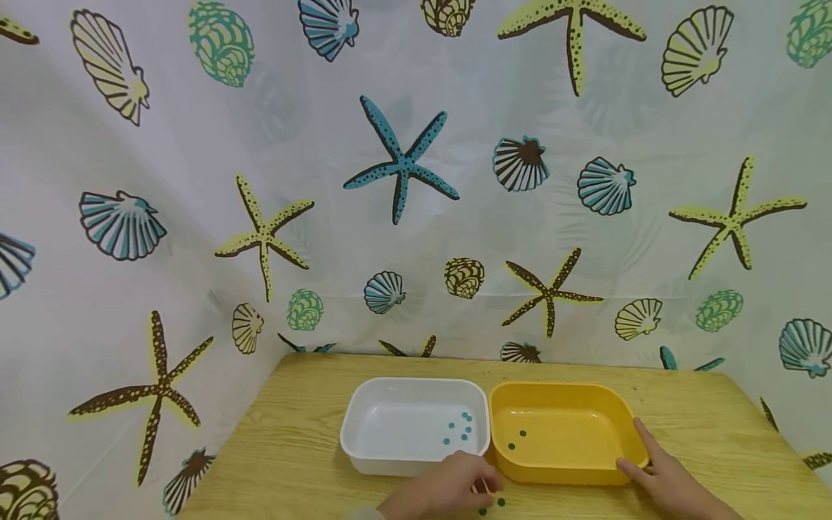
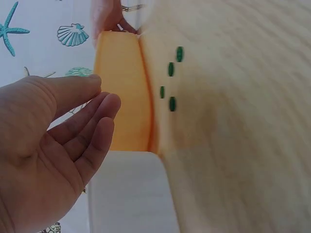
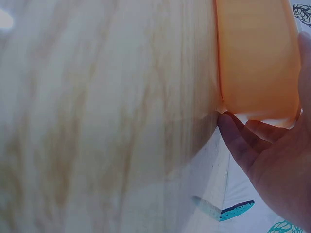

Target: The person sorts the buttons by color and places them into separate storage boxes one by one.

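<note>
My left hand (image 1: 455, 482) hovers in front of the two trays, its fingers loosely bent. No object shows between thumb and fingers in the left wrist view. Close by it, several small green pieces (image 2: 172, 104) lie on the table. The right hand (image 1: 672, 480) holds the yellow tray (image 1: 565, 475) at its right end, thumb near the front corner and fingers along the side. Inside that tray are two green pieces (image 1: 523, 433). Touching it on the left is a white tray (image 1: 380, 466), which has several blue-green pieces (image 1: 464, 437) in its right half.
Both trays stand on a wood-patterned table (image 1: 279, 440). Behind and beside the table hangs a white cloth (image 1: 442, 238) printed with starfish and shells.
</note>
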Action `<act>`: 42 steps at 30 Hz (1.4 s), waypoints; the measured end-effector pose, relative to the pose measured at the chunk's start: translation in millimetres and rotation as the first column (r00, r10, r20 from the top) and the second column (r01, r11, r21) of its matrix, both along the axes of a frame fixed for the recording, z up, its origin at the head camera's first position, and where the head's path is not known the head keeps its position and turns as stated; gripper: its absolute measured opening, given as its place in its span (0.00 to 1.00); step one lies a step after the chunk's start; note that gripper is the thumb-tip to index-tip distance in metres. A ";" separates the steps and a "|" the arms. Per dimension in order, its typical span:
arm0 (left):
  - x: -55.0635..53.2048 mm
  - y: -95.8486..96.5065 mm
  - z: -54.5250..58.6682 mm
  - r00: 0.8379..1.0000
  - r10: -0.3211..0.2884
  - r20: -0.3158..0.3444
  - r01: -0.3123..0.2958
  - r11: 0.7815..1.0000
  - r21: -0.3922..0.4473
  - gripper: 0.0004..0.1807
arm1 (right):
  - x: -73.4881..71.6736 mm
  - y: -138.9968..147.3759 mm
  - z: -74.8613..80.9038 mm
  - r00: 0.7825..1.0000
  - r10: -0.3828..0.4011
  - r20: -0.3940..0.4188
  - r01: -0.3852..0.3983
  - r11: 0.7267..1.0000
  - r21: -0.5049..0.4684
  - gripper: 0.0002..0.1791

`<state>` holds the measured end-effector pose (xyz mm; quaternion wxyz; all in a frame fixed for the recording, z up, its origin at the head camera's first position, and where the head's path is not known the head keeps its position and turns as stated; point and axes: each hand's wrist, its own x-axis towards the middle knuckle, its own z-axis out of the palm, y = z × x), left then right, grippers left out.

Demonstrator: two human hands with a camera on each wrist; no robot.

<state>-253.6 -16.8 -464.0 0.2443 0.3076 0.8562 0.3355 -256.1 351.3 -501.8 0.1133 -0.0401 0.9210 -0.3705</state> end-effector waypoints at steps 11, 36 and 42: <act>7.5 -13.7 -15.4 1.000 -0.025 0.013 0.026 0.998 -0.048 0.08 | 0.1 0.3 -1.4 1.000 0.007 -0.006 -0.007 1.000 0.004 0.51; 5.0 -8.2 -27.8 0.995 0.077 0.055 -0.069 0.989 -0.133 0.04 | -0.6 0.1 -1.5 1.000 -0.004 -0.006 0.003 1.000 -0.010 0.51; 3.8 -9.2 -29.1 0.998 0.045 0.038 -0.040 0.992 -0.121 0.05 | -2.2 0.1 -2.0 1.000 -0.016 0.018 0.016 1.000 -0.014 0.52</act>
